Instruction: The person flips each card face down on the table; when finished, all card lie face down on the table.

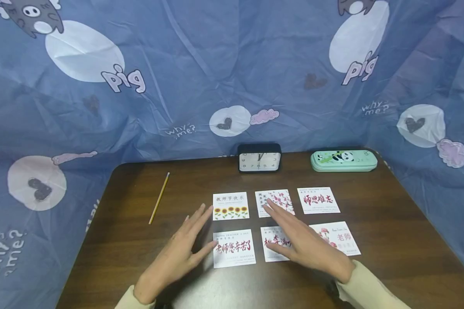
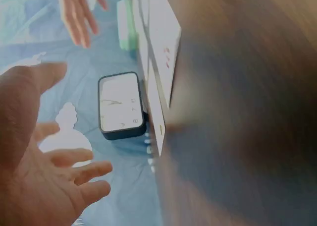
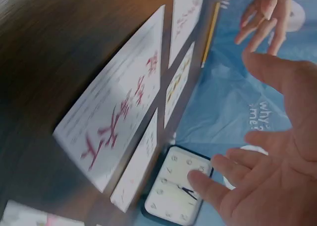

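Several white greeting cards lie in two rows on the table. The back row has a sunflower card point(image 1: 230, 213), a pink-blossom card point(image 1: 281, 198) and a card with red characters point(image 1: 318, 200). In front are two more red-lettered cards, one at the left point(image 1: 234, 254) and one in the middle point(image 1: 274, 255), plus a pink-flower card point(image 1: 346, 242). My left hand point(image 1: 179, 251) is held beside the left cards, fingers spread. Over the middle and right cards hovers my right hand point(image 1: 303, 240), fingers extended, partly hiding them. Both wrist views show empty palms facing inward.
A black-framed clock point(image 1: 259, 159) stands at the table's back edge. Right of it lies a mint pencil case point(image 1: 344, 161) with a panda. A yellow pencil point(image 1: 159, 198) lies at the left. Blue printed cloth point(image 1: 201, 77) hangs behind and at the sides.
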Demonstrator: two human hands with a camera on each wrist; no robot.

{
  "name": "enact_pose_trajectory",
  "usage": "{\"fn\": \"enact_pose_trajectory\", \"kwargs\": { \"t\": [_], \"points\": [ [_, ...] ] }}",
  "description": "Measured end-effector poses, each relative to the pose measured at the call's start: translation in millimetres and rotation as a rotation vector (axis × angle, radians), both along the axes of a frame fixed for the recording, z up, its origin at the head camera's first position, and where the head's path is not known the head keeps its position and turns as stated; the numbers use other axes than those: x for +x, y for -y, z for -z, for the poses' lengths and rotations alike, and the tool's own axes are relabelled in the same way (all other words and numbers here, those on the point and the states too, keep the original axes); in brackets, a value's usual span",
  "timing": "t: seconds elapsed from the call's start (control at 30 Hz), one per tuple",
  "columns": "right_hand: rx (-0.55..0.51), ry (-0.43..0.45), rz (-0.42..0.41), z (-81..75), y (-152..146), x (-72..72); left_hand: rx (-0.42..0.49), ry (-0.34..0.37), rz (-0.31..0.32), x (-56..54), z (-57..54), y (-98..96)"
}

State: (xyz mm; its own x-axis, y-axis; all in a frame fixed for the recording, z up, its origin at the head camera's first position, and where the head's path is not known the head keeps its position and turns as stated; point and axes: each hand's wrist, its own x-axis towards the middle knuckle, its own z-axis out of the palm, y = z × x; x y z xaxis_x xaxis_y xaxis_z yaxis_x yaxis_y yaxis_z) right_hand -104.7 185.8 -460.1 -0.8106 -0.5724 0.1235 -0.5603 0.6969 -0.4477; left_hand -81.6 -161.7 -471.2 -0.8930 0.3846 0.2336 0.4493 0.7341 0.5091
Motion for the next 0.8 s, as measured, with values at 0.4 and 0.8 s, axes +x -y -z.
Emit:
{"fn": "enact_pose_trajectory", "kwargs": {
  "t": [0.4,0.8],
  "points": [
    [-0.481,0.515,0.099,8.9,15,-39.5,0.505,0.27,-0.282,-22.0,5.5,-9.4],
    [-0.624,0.843,0.21,20.1,36,-55.1,0.605,0.447,-0.376,-37.8,15.5,-19.9]
  ]
}}
